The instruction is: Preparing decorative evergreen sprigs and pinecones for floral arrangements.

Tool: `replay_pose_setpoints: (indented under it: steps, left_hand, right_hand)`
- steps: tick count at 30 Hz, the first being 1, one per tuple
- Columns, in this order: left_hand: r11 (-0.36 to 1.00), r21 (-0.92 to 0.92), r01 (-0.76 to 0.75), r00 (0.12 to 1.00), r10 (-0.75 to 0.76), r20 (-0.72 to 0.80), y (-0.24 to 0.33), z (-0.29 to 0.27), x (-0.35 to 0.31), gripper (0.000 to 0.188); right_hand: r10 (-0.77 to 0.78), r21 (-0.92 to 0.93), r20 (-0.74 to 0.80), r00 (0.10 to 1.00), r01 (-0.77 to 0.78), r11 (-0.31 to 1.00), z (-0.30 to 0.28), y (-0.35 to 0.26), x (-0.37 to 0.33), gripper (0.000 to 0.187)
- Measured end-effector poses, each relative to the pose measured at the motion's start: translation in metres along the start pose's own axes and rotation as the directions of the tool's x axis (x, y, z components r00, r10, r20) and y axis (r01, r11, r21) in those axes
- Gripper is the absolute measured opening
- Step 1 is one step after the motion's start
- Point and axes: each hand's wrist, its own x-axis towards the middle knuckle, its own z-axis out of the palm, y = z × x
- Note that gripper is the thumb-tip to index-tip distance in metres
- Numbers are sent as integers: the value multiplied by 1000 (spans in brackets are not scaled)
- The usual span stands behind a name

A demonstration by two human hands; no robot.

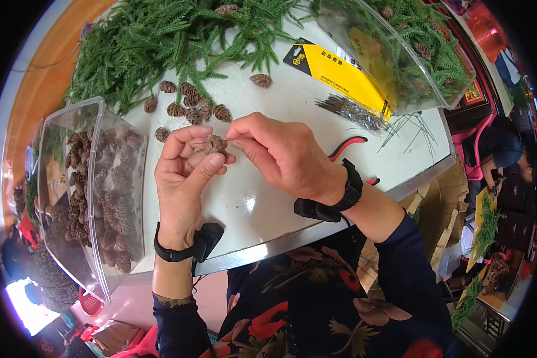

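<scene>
Pinching a small brown pine cone between thumb and fingers, the left hand held it up above the white desk, fingers closed snugly round it. The right hand came in with fingertips pressed narrow on what looked like a thin wire at the cone's side. That cone seemed light, dry and brittle, its scales likely to snap, so the firm base looked the safest hold. Loose cones lay just beyond on the desk, near green fir sprigs. At left, a clear plastic box was piled with more cones; at upper right, another clear box held greenery and cones, with a bundle of wires beside it.
</scene>
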Motion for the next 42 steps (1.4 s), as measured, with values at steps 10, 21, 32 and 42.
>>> replay_pose_setpoints:
  steps: [10,21,32,42]
  left_hand:
    - [998,-50,29,999,-27,45,-5,0,1,29]
    - [968,-251,18,992,14,125,-13,-8,4,22]
    - [945,-322,60,988,-11,151,-15,-14,6,28]
    - [916,-384,120,957,-4,289,-17,-19,5,30]
  right_hand:
    - [41,113,-51,998,-35,993,9,-4,-4,19]
    - [-14,-97,-104,994,4,995,8,-4,-10,11]
    - [-88,-22,-97,991,87,996,7,-2,-9,10]
    - [-66,151,-30,997,69,986,7,1,-10,10]
